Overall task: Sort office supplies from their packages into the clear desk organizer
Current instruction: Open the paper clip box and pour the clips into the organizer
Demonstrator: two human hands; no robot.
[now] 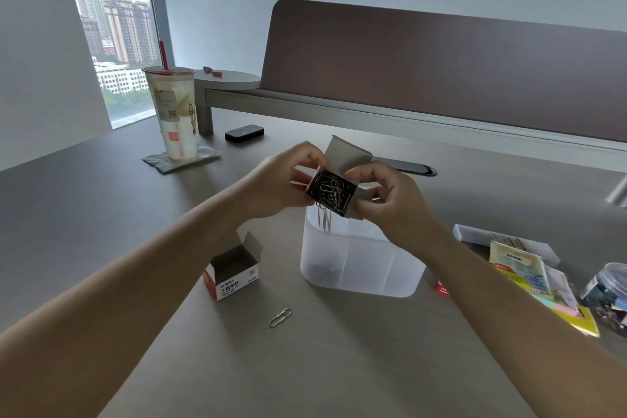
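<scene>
A: What do I have in both hands at this moment?

B: A small cardboard box of paper clips (334, 194), held tipped with its open mouth toward me, directly above the clear organizer (359, 265). My left hand (288, 180) grips the box's left side, fingers curled round it. My right hand (395, 200) pinches the right side and a flap, fingers likewise curled. The lid flap stands up behind the box.

A: And the contents?

B: A tangle of silver clips fills the mouth. A few clips (325, 219) hang from the lower lip, pointing down into the organizer's near-left compartment. A small heap of clips (324, 273) already lies at the bottom of that compartment.

A: Where does the organizer sit?

B: On the brown surface (339, 366), upright, with inner dividers visible through its frosted wall.

A: What lies round the organizer?

B: To its left, an opened red-and-white carton (234, 270), flaps up, standing on the surface. In front of the organizer and nearer to me, one loose paper clip (280, 317). To its right, packets of sticky notes (532, 278) over a flat white box (475, 234), then a clear jar (607, 295) at the edge of view. A red corner of another package (442, 289) shows just beside the organizer's right wall.

A: Behind the organizer?

B: Far left, a lidded drink cup (174, 112) with a red straw, and a dark flat case (244, 133).
</scene>
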